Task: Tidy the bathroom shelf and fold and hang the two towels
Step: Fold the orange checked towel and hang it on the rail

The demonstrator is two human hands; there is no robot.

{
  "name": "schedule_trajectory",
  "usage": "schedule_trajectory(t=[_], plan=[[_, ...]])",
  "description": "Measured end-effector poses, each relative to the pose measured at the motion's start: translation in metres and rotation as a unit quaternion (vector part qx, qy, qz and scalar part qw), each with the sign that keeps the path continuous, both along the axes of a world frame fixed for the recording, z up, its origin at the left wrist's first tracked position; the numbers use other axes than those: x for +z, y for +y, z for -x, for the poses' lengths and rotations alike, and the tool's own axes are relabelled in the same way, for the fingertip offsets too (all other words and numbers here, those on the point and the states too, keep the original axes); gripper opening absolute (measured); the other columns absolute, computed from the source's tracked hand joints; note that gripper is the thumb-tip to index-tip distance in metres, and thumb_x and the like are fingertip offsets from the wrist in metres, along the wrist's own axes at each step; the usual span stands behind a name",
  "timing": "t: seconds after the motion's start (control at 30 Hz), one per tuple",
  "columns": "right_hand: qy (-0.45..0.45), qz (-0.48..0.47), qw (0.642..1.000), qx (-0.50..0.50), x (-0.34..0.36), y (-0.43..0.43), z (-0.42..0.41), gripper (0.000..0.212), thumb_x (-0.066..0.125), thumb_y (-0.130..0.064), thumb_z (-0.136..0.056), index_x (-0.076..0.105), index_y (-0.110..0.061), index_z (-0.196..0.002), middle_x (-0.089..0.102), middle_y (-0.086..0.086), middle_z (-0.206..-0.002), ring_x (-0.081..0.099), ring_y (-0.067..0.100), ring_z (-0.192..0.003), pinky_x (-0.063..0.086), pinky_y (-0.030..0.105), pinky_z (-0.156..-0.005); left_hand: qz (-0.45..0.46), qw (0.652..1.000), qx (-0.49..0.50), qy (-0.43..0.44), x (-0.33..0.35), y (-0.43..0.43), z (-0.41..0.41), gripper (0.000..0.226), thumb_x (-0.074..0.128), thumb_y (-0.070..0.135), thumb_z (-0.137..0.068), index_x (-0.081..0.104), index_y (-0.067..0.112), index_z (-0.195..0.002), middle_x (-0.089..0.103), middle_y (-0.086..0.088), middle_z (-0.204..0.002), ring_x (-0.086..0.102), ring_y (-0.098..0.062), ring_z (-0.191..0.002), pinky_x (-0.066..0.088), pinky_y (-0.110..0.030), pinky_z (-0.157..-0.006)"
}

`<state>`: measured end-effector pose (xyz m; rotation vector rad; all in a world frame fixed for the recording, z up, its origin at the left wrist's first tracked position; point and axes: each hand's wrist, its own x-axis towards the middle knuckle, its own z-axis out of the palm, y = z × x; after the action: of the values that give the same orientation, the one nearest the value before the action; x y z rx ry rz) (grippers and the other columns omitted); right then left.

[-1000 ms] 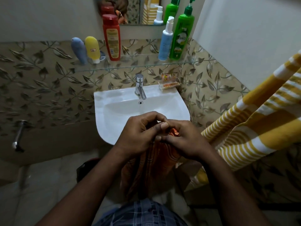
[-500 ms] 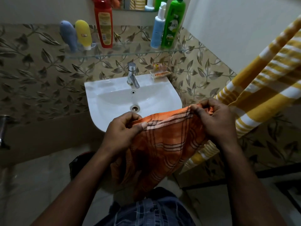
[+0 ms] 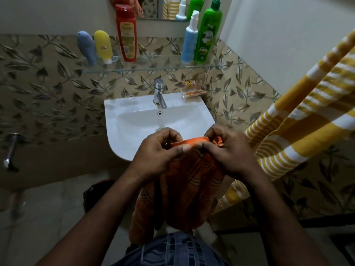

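An orange checked towel (image 3: pixel 184 191) hangs folded in front of me, below the sink's front rim. My left hand (image 3: pixel 153 156) and my right hand (image 3: pixel 228 152) pinch its top edge side by side, thumbs nearly touching. A yellow and white striped towel (image 3: pixel 299 120) hangs at the right, running up out of view. On the glass shelf (image 3: pixel 146 69) stand a blue tube (image 3: pixel 87 47), a yellow tube (image 3: pixel 103 46), a red bottle (image 3: pixel 126 33), a white and blue pump bottle (image 3: pixel 189 39) and a green bottle (image 3: pixel 208 31).
A white sink (image 3: pixel 134 120) with a chrome tap (image 3: pixel 159 94) sits under the shelf; a soap dish (image 3: pixel 193 91) rests on its back right corner. A mirror (image 3: pixel 169 7) hangs above. A wall tap (image 3: pixel 10 150) sticks out at the left. Tiled walls close in on both sides.
Half a second ago my hands held the orange towel's top edge spread wide; they have come together, and the towel now hangs narrower and doubled.
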<state>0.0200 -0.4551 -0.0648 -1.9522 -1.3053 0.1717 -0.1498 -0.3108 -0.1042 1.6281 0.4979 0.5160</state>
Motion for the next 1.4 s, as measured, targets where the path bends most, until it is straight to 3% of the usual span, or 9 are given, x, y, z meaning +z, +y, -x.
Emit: schedule_trajectory(t=[0.17,0.27,0.47,0.6,0.7,0.97,1.03,1.17,1.4], plan=[[0.067,-0.098,0.982,-0.144,0.011,-0.026,-0.05,0.014,0.075,-0.035,-0.089,0.069,-0.024,-0.085,0.067,-0.004,-0.081,0.063,0.017,-0.077,0.054,0.043,-0.072,-0.009,0.997,-0.038,0.07,-0.017,-0.005,0.0,0.037,0.078,0.054,-0.077,0.074,0.02,-0.091,0.076,-0.012,-0.088,0.075,-0.035,-0.084,0.059,-0.056,-0.081],[-0.009,-0.008,0.988,-0.152,0.011,-0.03,-0.07,0.013,0.077,-0.034,-0.09,0.07,-0.023,-0.087,0.067,-0.007,-0.084,0.063,0.016,-0.08,0.055,0.046,-0.075,0.008,0.999,-0.008,0.042,-0.019,-0.006,-0.004,0.026,0.077,0.043,-0.084,0.074,0.019,-0.092,0.074,-0.016,-0.089,0.073,-0.026,-0.081,0.059,-0.049,-0.08],[-0.002,0.076,0.997,0.011,0.012,-0.011,-0.045,0.056,0.088,-0.043,-0.075,0.069,-0.037,-0.128,0.065,-0.017,-0.097,0.062,-0.006,-0.087,0.044,0.009,-0.07,-0.054,0.998,-0.01,0.027,0.0,-0.012,-0.022,0.011,0.071,0.027,-0.098,0.081,0.026,-0.102,0.08,0.005,-0.099,0.075,-0.015,-0.096,0.06,-0.045,-0.09],[0.028,0.094,0.99,0.101,0.006,0.008,-0.033,0.024,0.085,-0.044,-0.08,0.076,-0.034,-0.1,0.068,-0.012,-0.074,0.063,0.001,-0.068,0.051,0.024,-0.062,-0.139,0.99,0.001,0.034,0.008,-0.015,-0.032,0.018,0.072,0.034,-0.091,0.082,0.025,-0.101,0.079,0.01,-0.091,0.074,-0.008,-0.088,0.06,-0.043,-0.079],[0.013,0.044,0.995,0.086,0.001,0.007,-0.045,0.022,0.084,-0.04,-0.083,0.067,-0.026,-0.08,0.066,-0.007,-0.067,0.058,0.003,-0.06,0.04,0.016,-0.055,-0.106,0.993,0.043,0.033,0.004,-0.01,-0.031,0.015,0.081,0.036,-0.087,0.075,0.023,-0.091,0.074,0.002,-0.084,0.072,-0.018,-0.08,0.06,-0.048,-0.075],[0.033,-0.055,0.992,-0.104,-0.011,-0.003,-0.092,0.028,0.075,-0.048,-0.085,0.067,-0.022,-0.085,0.065,-0.005,-0.083,0.061,0.016,-0.077,0.054,0.043,-0.07,-0.065,0.993,0.076,0.059,-0.015,0.005,-0.016,0.013,0.076,0.034,-0.088,0.076,0.021,-0.085,0.073,-0.009,-0.083,0.07,-0.024,-0.078,0.056,-0.048,-0.078],[0.041,-0.028,0.997,-0.067,-0.013,0.002,-0.085,0.021,0.085,-0.037,-0.082,0.07,-0.024,-0.09,0.067,-0.011,-0.092,0.062,0.008,-0.084,0.054,0.038,-0.074,-0.07,0.993,0.082,0.042,-0.012,0.004,-0.02,0.011,0.076,0.025,-0.093,0.075,0.021,-0.083,0.071,-0.01,-0.079,0.067,-0.015,-0.072,0.054,-0.041,-0.072],[0.066,0.02,0.994,0.088,-0.013,0.018,-0.055,0.054,0.091,-0.038,-0.074,0.07,-0.027,-0.123,0.074,-0.017,-0.114,0.067,-0.005,-0.107,0.051,0.015,-0.09,-0.127,0.99,0.048,0.034,0.003,0.001,-0.036,0.009,0.074,0.027,-0.097,0.079,0.023,-0.091,0.074,0.0,-0.079,0.072,-0.015,-0.077,0.055,-0.036,-0.073],[0.021,-0.026,0.995,0.09,-0.011,0.022,-0.06,0.01,0.075,-0.032,-0.089,0.076,-0.022,-0.086,0.073,-0.011,-0.079,0.068,0.004,-0.074,0.049,0.02,-0.066,-0.16,0.984,0.021,0.072,0.005,0.009,-0.035,0.02,0.082,0.045,-0.087,0.075,0.026,-0.088,0.073,0.006,-0.081,0.067,-0.01,-0.072,0.052,-0.035,-0.067]])
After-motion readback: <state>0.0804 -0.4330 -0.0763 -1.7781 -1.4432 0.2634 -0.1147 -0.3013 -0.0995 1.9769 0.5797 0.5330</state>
